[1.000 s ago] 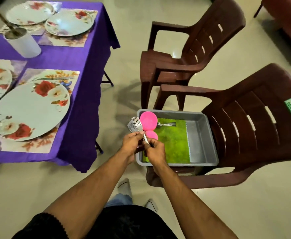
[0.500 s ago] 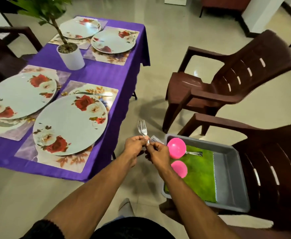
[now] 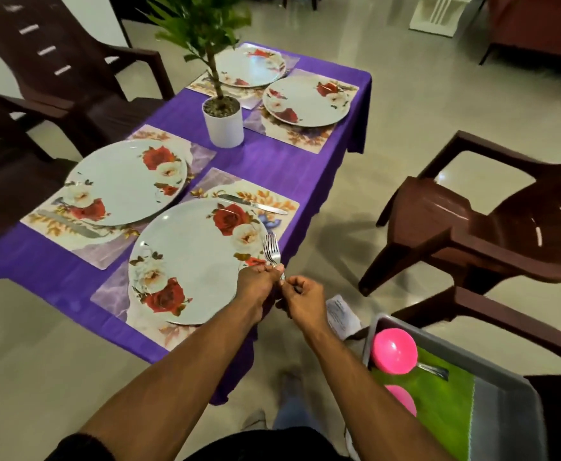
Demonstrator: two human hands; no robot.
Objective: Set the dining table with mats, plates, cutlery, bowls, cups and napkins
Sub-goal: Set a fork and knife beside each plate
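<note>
My left hand (image 3: 258, 283) grips a bunch of steel forks (image 3: 271, 251), tines up, over the right edge of the nearest floral plate (image 3: 192, 261). My right hand (image 3: 302, 299) pinches the fork handles just below and to the right. The purple-clothed table (image 3: 272, 164) carries several floral mats, each with a plate. A knife (image 3: 252, 204) lies on the near mat beyond the plate; another knife (image 3: 69, 224) lies beside the left plate (image 3: 126, 181). A grey tray (image 3: 505, 380) at the lower right holds two pink bowls (image 3: 394, 351), a green cloth and cutlery.
A potted plant (image 3: 223, 121) stands mid-table. Brown plastic chairs stand left of the table (image 3: 39, 94) and right of it (image 3: 472, 227); the tray rests on another chair. A white paper (image 3: 340, 316) lies by the tray. My shoes show on the tiled floor.
Both hands carried the forks from above the tray leftward to the table edge, over the nearest plate. The view swung left and up, bringing the whole table in.
</note>
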